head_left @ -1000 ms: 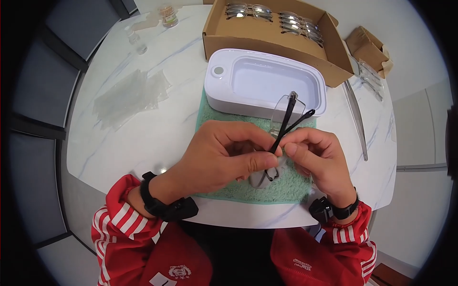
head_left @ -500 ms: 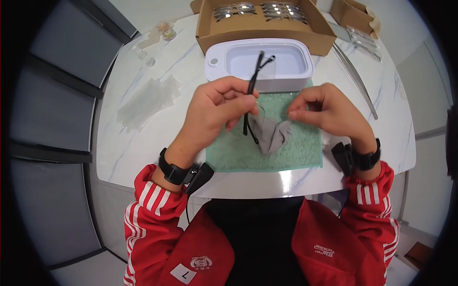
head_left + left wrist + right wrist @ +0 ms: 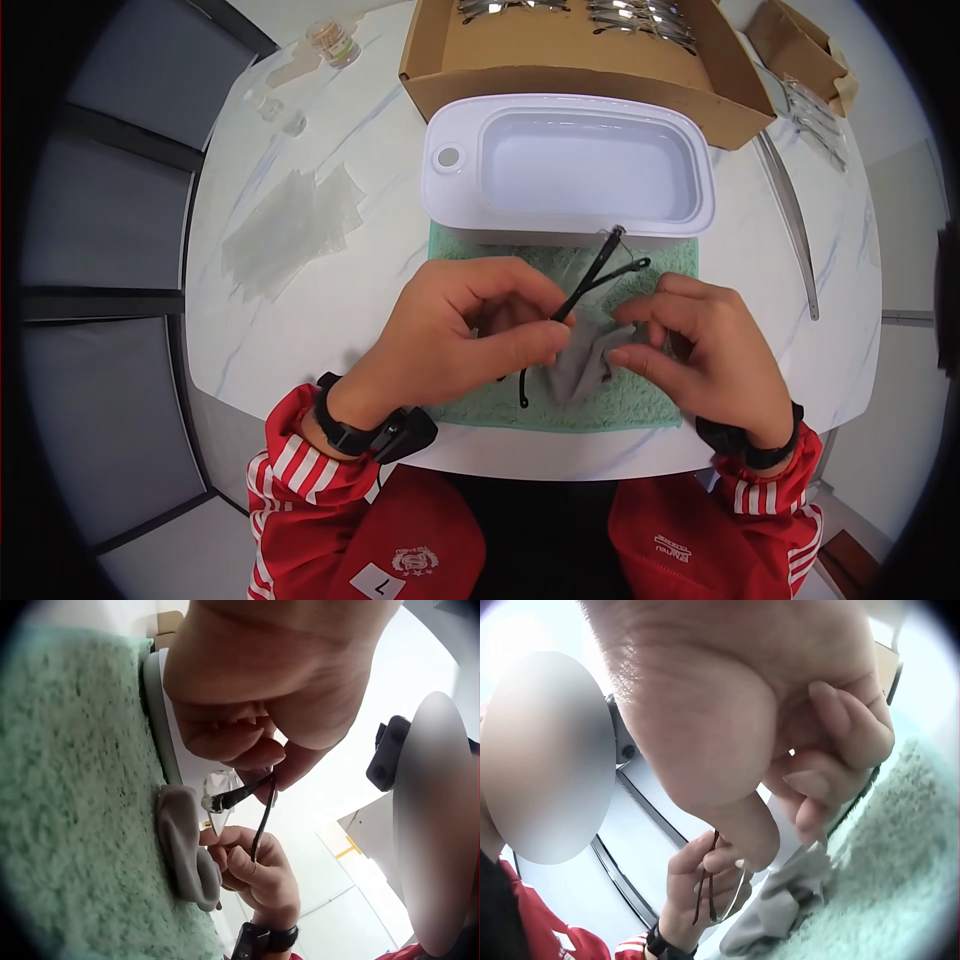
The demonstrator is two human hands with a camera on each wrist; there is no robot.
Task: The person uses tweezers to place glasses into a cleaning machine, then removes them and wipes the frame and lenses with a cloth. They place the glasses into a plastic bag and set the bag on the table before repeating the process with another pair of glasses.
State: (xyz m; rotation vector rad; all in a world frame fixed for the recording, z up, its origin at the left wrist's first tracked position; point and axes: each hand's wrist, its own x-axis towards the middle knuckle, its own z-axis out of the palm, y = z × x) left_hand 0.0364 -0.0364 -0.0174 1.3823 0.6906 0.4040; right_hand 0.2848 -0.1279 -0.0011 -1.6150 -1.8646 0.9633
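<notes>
Room first: grey panels (image 3: pixel 110 240) in dark frames line the side, way off left of the left fingers. The surface (image 3: pixel 245 345) is white with bluish marble veins and rounded corners, spreading out on both sides of the fingers. Farthest past the fingers there's a big cardboard box (image 3: pixel 425 92) with rows of spectacles (image 3: pixel 640 20) in it. Right under the fingers is a fuzzy green towel (image 3: pixel 650 400), with a white tub (image 3: pixel 448 205) over its far end, just beyond the fingertips. Clear bags (image 3: pixel 290 235) lie flat, well left of the left fingers.

Left hand (image 3: pixel 460 325) has its fingers pinched on black-armed glasses (image 3: pixel 592 275), up above the towel. Right hand (image 3: pixel 715 345) is loosely curved, thumb and index apart, at the edge of a crumpled grey cloth (image 3: pixel 582 375) lying between both hands. Smallest is a little jar (image 3: pixel 333 45), far off beyond the left fingers.
</notes>
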